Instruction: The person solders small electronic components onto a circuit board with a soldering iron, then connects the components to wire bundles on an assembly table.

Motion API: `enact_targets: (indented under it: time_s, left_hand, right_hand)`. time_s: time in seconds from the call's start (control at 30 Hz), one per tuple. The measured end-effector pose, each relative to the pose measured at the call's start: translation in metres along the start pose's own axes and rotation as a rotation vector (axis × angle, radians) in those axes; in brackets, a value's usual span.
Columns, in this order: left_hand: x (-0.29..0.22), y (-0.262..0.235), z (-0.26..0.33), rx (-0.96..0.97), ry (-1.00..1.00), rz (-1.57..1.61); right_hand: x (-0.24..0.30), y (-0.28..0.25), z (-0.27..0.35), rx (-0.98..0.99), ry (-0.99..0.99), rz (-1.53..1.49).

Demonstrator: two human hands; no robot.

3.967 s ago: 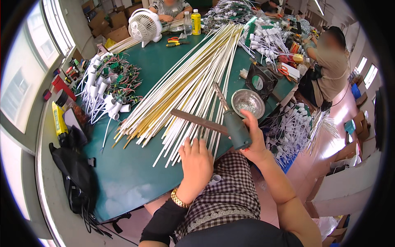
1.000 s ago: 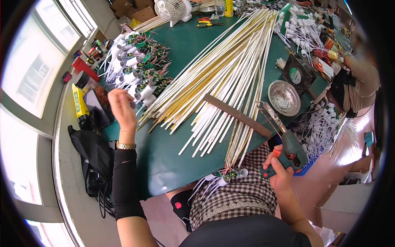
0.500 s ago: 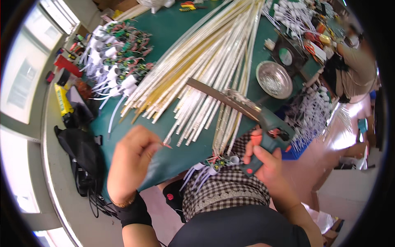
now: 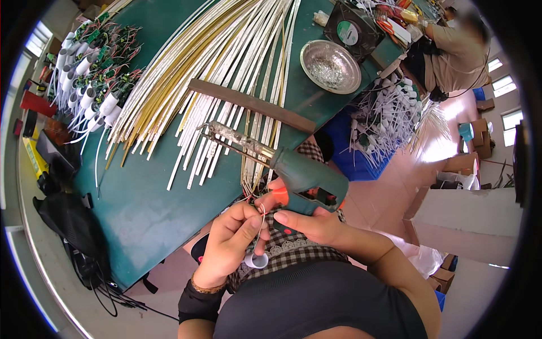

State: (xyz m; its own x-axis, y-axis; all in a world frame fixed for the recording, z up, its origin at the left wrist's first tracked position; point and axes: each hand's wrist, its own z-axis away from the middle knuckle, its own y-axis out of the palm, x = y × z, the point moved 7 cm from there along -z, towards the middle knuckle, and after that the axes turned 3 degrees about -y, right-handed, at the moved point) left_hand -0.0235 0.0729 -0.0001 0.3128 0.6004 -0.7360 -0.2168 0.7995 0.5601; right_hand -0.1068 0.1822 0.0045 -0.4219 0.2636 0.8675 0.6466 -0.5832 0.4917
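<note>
One green glue gun (image 4: pixel 305 175) sits clamped in the right hand (image 4: pixel 316 223). The left hand (image 4: pixel 231 243) pinches one white part (image 4: pixel 257 260) with thin wires. Before, that hand was up over the table's (image 4: pixel 141 214) near edge.

An assembly workshop: green workbench (image 4: pixel 141 209) piled with light strips (image 4: pixel 226 62), wired parts (image 4: pixel 93 85)

Long green worktable (image 4: pixel 141 209) runs diagonally under daylight from windows (image 4: pixel 39 37) at upper left; more windows (image 4: pixel 502 85) at far right, throwing a bright patch on the pinkish floor (image 4: pixel 389 192). A black bag (image 4: pixel 70 226) hangs at the table's near left edge, a blue crate (image 4: pixel 344 141) sits below its right side. Cardboard boxes (image 4: pixel 460 164) stand by the right wall; another person (image 4: pixel 457 51) sits at the table's far end.
</note>
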Motion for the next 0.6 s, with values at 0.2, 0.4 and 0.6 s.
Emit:
enact_targets:
  time_s: [0.2,0.4,0.6]
  left_hand:
    - [0.01,0.002,-0.002,-0.084,0.117,-0.115]
    - [0.004,0.006,0.003,-0.197,0.469,-0.462]
    - [-0.005,0.006,0.002,-0.203,0.561,-0.286]
  right_hand:
    - [0.0,0.002,0.001,-0.003,-0.013,-0.147]
    - [-0.001,-0.003,0.0,-0.071,-0.037,0.055]
    - [-0.009,-0.007,0.008,-0.052,-0.15,0.001]
